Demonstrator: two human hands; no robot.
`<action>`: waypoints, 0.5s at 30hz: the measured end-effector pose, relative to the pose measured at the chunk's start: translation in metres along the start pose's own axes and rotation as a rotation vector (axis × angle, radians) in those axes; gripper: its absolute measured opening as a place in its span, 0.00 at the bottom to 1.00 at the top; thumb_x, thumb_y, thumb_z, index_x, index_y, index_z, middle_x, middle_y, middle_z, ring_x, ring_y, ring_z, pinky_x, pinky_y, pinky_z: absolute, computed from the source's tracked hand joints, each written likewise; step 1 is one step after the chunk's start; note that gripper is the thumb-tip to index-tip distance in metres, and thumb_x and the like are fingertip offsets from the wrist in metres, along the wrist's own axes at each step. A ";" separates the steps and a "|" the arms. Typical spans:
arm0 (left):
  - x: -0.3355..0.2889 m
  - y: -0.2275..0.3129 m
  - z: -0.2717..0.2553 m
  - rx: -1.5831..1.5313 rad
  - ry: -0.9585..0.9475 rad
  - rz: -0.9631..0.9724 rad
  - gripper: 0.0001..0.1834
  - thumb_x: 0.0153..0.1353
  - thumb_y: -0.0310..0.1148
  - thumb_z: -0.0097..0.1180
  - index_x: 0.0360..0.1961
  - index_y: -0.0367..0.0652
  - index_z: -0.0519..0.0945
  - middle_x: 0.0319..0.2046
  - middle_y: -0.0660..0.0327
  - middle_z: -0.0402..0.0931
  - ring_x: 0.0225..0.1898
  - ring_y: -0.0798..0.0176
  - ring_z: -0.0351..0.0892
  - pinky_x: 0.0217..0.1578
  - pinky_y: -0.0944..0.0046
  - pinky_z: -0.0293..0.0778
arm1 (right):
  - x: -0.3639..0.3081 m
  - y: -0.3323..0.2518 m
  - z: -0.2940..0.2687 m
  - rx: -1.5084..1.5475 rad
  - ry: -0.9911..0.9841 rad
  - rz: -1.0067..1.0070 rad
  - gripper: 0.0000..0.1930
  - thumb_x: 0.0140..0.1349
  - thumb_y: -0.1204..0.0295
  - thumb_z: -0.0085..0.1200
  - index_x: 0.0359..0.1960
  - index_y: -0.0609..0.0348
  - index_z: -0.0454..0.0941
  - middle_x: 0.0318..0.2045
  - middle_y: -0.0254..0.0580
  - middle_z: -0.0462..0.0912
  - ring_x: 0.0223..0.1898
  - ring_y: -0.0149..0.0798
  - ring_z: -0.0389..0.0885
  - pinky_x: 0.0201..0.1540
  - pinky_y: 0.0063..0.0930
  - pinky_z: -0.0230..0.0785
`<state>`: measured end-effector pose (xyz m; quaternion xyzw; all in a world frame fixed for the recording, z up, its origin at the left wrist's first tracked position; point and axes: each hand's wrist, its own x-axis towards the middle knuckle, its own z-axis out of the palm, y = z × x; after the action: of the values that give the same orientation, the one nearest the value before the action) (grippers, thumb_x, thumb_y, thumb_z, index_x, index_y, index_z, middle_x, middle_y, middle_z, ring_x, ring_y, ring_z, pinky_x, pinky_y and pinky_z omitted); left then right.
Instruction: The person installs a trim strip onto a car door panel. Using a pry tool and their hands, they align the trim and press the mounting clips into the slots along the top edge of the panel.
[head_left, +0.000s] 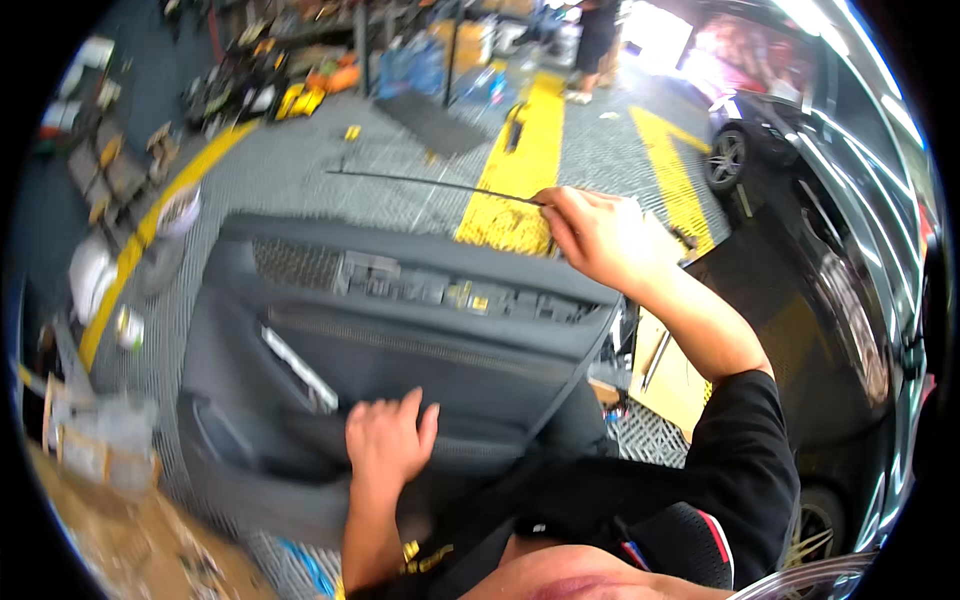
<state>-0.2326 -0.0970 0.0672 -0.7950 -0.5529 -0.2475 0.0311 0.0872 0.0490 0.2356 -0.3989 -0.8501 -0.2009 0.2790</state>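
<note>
A black car door panel [480,395] lies before me, with an open slot along its upper part where brackets and a small yellow piece show. Against its lower padded area rests my left hand [388,440], fingers spread and nothing in them. My right hand [600,230] is raised past the panel's upper right edge, its thumb and fingers pinching one end of a long thin dark strip [430,182]. That strip reaches leftward above the panel's far edge, its far end slightly bent. A pale silvery piece [300,370] sits in the panel's handle area.
A dark car [860,250] with its door standing open is at the right. Beside the panel is a tan board [668,370] with a thin dark tool on it. Cardboard [120,530] lies at lower left. Another person [597,45] stands far back, near water bottles [410,65].
</note>
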 end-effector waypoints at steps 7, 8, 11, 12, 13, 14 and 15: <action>-0.004 0.015 -0.002 -0.027 0.001 -0.104 0.16 0.63 0.46 0.66 0.44 0.46 0.89 0.24 0.60 0.83 0.29 0.54 0.83 0.38 0.54 0.74 | -0.074 -0.028 0.088 0.223 -0.021 0.090 0.09 0.69 0.71 0.63 0.49 0.51 0.84 0.33 0.42 0.88 0.33 0.47 0.89 0.36 0.38 0.80; -0.004 0.019 -0.006 0.006 -0.014 -0.131 0.17 0.63 0.46 0.66 0.44 0.46 0.89 0.24 0.60 0.83 0.29 0.55 0.82 0.38 0.55 0.74 | -0.074 -0.032 0.099 0.244 -0.014 0.069 0.09 0.69 0.73 0.63 0.49 0.52 0.85 0.33 0.41 0.88 0.34 0.46 0.89 0.37 0.36 0.80; -0.010 0.028 -0.007 0.072 -0.018 -0.162 0.17 0.62 0.46 0.67 0.45 0.46 0.89 0.23 0.62 0.83 0.28 0.57 0.82 0.37 0.56 0.74 | -0.086 -0.037 0.129 0.337 0.002 0.092 0.08 0.68 0.73 0.63 0.47 0.53 0.86 0.33 0.42 0.87 0.34 0.47 0.88 0.38 0.36 0.80; -0.010 0.030 -0.006 0.090 -0.014 -0.161 0.18 0.61 0.46 0.67 0.45 0.46 0.89 0.23 0.62 0.82 0.28 0.58 0.82 0.37 0.56 0.74 | -0.090 -0.037 0.137 0.378 0.012 0.133 0.08 0.68 0.74 0.63 0.47 0.53 0.86 0.33 0.43 0.87 0.34 0.47 0.88 0.38 0.36 0.80; -0.011 0.032 -0.006 0.104 -0.038 -0.177 0.18 0.61 0.46 0.67 0.45 0.46 0.89 0.23 0.62 0.83 0.28 0.58 0.81 0.38 0.56 0.75 | -0.094 -0.036 0.145 0.417 0.023 0.177 0.07 0.68 0.74 0.63 0.46 0.54 0.86 0.33 0.43 0.87 0.34 0.47 0.88 0.38 0.37 0.80; -0.010 0.034 -0.005 0.114 -0.055 -0.189 0.18 0.61 0.45 0.67 0.45 0.46 0.89 0.24 0.63 0.83 0.28 0.58 0.81 0.38 0.57 0.75 | -0.097 -0.038 0.151 0.414 -0.017 0.231 0.07 0.67 0.74 0.64 0.46 0.54 0.86 0.32 0.43 0.86 0.34 0.47 0.88 0.39 0.37 0.80; -0.008 0.035 -0.003 0.125 -0.072 -0.199 0.18 0.61 0.45 0.68 0.46 0.46 0.89 0.24 0.63 0.83 0.28 0.58 0.81 0.38 0.57 0.75 | -0.097 -0.038 0.155 0.396 -0.007 0.196 0.07 0.67 0.74 0.64 0.46 0.54 0.86 0.32 0.43 0.86 0.33 0.47 0.88 0.38 0.37 0.80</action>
<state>-0.2050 -0.1185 0.0741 -0.7412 -0.6441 -0.1856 0.0357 0.0593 0.0586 0.0507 -0.4179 -0.8310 -0.0004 0.3673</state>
